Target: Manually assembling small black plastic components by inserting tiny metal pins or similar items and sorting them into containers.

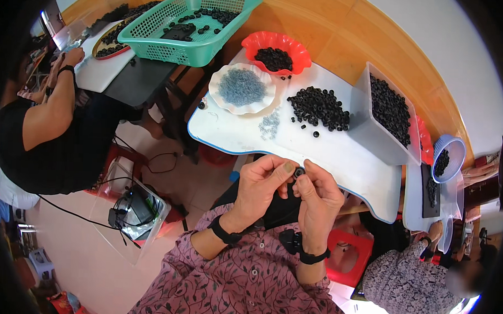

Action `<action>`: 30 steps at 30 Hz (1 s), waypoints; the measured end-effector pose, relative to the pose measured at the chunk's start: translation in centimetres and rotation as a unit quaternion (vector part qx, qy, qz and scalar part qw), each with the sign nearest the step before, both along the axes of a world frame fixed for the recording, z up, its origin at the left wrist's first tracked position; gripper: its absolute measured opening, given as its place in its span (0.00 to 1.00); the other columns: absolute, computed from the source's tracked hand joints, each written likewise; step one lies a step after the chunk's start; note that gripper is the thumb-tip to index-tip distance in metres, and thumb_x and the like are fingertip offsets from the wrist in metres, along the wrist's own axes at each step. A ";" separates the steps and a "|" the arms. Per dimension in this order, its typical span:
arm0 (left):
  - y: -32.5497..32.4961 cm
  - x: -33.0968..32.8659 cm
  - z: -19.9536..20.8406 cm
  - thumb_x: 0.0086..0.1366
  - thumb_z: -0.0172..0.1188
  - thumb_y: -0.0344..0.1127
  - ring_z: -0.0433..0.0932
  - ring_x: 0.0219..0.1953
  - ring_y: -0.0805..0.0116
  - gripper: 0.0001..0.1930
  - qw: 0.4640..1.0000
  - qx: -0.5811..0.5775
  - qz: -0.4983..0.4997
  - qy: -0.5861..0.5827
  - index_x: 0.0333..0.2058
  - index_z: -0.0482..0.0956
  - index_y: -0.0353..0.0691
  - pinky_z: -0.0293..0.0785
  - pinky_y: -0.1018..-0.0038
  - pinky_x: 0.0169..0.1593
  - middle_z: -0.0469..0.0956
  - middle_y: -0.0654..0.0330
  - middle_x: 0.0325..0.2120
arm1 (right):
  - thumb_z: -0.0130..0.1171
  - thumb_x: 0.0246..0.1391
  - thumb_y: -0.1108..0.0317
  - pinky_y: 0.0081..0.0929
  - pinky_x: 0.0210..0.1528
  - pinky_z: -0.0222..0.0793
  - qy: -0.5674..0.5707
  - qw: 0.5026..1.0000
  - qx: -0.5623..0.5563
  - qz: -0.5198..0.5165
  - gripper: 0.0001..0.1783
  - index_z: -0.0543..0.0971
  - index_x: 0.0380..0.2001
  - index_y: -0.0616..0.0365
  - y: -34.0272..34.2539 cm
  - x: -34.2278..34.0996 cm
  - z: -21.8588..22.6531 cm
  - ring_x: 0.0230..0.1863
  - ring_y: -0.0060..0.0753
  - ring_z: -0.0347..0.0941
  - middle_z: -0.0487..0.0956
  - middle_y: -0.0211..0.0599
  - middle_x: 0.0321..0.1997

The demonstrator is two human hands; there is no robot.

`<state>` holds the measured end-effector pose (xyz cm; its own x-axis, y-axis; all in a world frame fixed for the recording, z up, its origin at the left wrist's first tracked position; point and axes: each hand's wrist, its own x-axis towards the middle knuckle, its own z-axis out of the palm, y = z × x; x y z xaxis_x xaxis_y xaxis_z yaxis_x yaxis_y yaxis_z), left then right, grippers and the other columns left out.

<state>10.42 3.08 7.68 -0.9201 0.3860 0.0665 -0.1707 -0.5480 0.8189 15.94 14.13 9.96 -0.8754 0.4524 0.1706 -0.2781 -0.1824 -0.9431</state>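
Note:
In front of my chest, a small black round part (pixel 300 171) with a dark hollow centre is pinched between the fingertips of both hands. My left hand (pixel 264 185) is closed, its thumb and forefinger against the part's left side. From the other side my right hand (pixel 319 197) grips it, thumb below and forefinger above. Any smaller piece at the fingertips is too small to make out. On the white table (pixel 252 143) just beyond lie a loose pile of similar black parts (pixel 319 108) and a patch of tiny clear pieces (pixel 269 126).
A white scalloped dish (pixel 214 89) of tiny clear pieces and a red bowl (pixel 302 51) of black parts stand behind. At right is a grey bin (pixel 368 136) full of black parts. A green basket (pixel 197 56) sits far left. People work on both sides.

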 end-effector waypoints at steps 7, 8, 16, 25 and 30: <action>0.3 0.2 -0.4 0.68 0.58 0.36 0.72 0.21 0.80 0.11 0.998 0.053 -0.026 -0.036 0.36 0.80 0.32 0.70 0.84 0.25 0.77 0.63 0.24 | 0.63 0.55 0.77 0.16 0.33 0.70 0.001 1.000 -0.006 -0.006 0.12 0.80 0.43 0.67 0.6 0.4 -0.7 0.30 0.19 0.73 0.80 0.35 0.33; 0.3 0.3 -0.4 0.68 0.58 0.35 0.72 0.21 0.80 0.10 0.998 0.053 -0.028 -0.034 0.36 0.80 0.32 0.70 0.84 0.25 0.77 0.63 0.24 | 0.63 0.55 0.77 0.16 0.33 0.70 0.004 1.000 -0.005 -0.003 0.12 0.80 0.43 0.67 0.6 0.5 -0.7 0.29 0.19 0.73 0.80 0.35 0.34; 0.0 0.4 -0.2 0.69 0.57 0.37 0.73 0.21 0.78 0.11 0.997 0.065 -0.030 -0.030 0.37 0.79 0.33 0.71 0.83 0.25 0.77 0.63 0.24 | 0.62 0.53 0.80 0.16 0.38 0.72 0.002 0.998 0.067 -0.013 0.12 0.80 0.43 0.67 0.2 0.9 -0.3 0.35 0.20 0.74 0.80 0.35 0.38; 0.0 0.5 -0.1 0.70 0.54 0.38 0.76 0.26 0.78 0.14 0.988 0.116 -0.076 -0.073 0.44 0.78 0.32 0.76 0.82 0.31 0.78 0.62 0.28 | 0.64 0.51 0.80 0.17 0.41 0.71 0.042 0.979 0.195 -0.042 0.14 0.82 0.43 0.62 0.0 1.0 -0.1 0.38 0.22 0.74 0.75 0.34 0.42; -0.1 0.4 0.0 0.71 0.51 0.36 0.79 0.32 0.76 0.15 0.990 0.108 -0.072 -0.057 0.49 0.77 0.31 0.80 0.78 0.39 0.79 0.60 0.33 | 0.65 0.49 0.80 0.20 0.41 0.71 0.045 0.930 0.352 -0.096 0.14 0.82 0.42 0.61 0.1 0.5 -0.1 0.38 0.24 0.73 0.72 0.34 0.44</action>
